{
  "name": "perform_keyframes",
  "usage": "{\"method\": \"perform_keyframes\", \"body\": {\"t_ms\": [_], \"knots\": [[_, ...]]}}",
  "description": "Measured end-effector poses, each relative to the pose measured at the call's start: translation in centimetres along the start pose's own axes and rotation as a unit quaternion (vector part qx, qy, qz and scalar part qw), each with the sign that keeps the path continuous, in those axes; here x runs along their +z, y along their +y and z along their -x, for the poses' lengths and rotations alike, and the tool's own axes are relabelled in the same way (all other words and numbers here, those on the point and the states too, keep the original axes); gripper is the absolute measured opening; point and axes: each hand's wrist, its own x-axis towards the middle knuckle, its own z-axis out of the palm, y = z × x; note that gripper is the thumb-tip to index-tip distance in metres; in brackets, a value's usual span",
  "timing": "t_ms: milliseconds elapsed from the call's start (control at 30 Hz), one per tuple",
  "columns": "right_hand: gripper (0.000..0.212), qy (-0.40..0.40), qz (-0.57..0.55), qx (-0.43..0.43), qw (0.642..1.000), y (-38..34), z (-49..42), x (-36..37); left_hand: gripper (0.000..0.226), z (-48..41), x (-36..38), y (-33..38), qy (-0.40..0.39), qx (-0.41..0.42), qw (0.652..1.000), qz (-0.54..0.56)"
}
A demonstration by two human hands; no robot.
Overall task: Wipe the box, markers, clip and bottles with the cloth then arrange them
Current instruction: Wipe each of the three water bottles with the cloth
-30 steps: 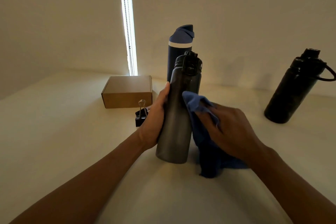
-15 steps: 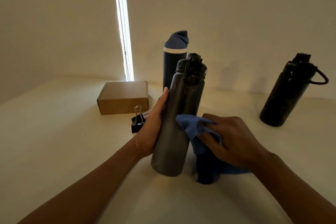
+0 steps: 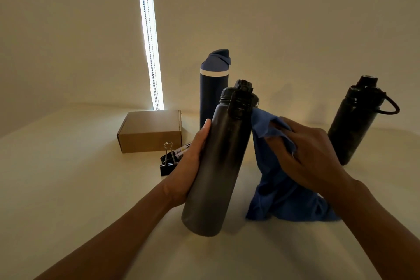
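Two bare forearms reach in from the bottom edge over a pale cream tabletop (image 3: 68, 188). The left hand (image 3: 188, 166) is wrapped around the left side of a tall dark grey metal bottle with a black flip-lock cap (image 3: 218, 166), thumb laid flat up the body; the bottle tilts to the right, and whether its base touches the tabletop cannot be told. Against the bottle's right side, just under the cap, sits a soft blue cloth (image 3: 275, 188), which the right hand (image 3: 311, 157) grips with curled fingers, bunching the upper part while the rest drapes down and pools on the tabletop beside the bottle's base.

Just past the left hand, a black binder clip with silver wire handles (image 3: 167, 161) stands on the tabletop, and touching it, partly hidden by the hand, lie markers with white labelled barrels (image 3: 181, 152). Behind them lies a closed brown cardboard box (image 3: 150, 132).

Further back, behind the held bottle, a navy blue bottle with a white band and a lighter blue lid (image 3: 212, 88) stands upright. Well apart to the right, a black bottle with a loop handle on its cap (image 3: 354, 125) stands near the wall (image 3: 295, 18), where a bright vertical strip of light with a bead chain (image 3: 148, 36) runs down to the tabletop
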Motion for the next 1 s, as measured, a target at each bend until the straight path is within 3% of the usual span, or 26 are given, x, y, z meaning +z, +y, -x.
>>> {"method": "perform_keyframes", "body": {"t_ms": [67, 133, 200, 267, 367, 500, 600, 733, 800, 867, 933, 1000], "knots": [[0.023, -0.014, -0.026, -0.013, 0.999, 0.3, 0.0, 0.1, 0.100, 0.1, 0.1, 0.0, 0.009, 0.004, 1.000, -0.013], [0.016, -0.057, -0.068, 0.033, 0.996, -0.1, -0.8, -0.3, 0.081, 0.2, 0.4, 0.2, 0.022, 0.005, 1.000, -0.011], [0.032, -0.072, -0.099, 0.081, 0.989, -1.1, -1.7, -0.7, 0.069, 0.1, 0.4, 0.1, 0.032, 0.007, 0.999, -0.008], [0.047, -0.080, -0.132, 0.115, 0.981, -2.1, -2.5, -1.1, 0.065, 0.1, 0.5, 0.1, 0.045, 0.011, 0.999, -0.011], [0.050, -0.108, -0.195, 0.173, 0.959, -2.6, -2.9, -1.1, 0.077, 0.1, 0.5, 0.2, 0.052, 0.015, 0.998, -0.020], [0.043, -0.096, -0.160, 0.110, 0.976, -2.9, -2.3, -1.1, 0.084, 0.0, 0.4, 0.1, 0.066, 0.024, 0.997, -0.020], [0.022, -0.123, -0.117, 0.032, 0.985, -2.6, -0.9, -0.7, 0.064, 0.3, 0.6, 0.1, 0.064, 0.046, 0.997, -0.021], [0.027, -0.245, -0.076, -0.014, 0.966, -3.6, 2.3, 0.9, 0.034, 0.1, 1.3, 0.0, 0.105, 0.071, 0.992, 0.002], [0.027, -0.319, -0.079, -0.050, 0.943, -5.1, 3.3, 1.4, 0.054, -0.2, 1.0, 0.2, 0.089, 0.051, 0.995, -0.004], [0.052, -0.403, -0.076, -0.054, 0.911, -6.6, 4.0, 1.3, 0.084, 0.2, 0.7, 0.4, 0.040, 0.018, 0.999, 0.000], [0.068, -0.467, -0.043, -0.069, 0.881, -7.5, 4.4, 1.3, 0.088, 0.4, 0.3, 0.4, 0.029, 0.024, 0.999, -0.007], [0.056, -0.475, -0.029, -0.106, 0.873, -8.0, 4.6, 1.5, 0.084, 0.2, 0.3, 0.3, 0.033, 0.022, 0.999, -0.002]]}}
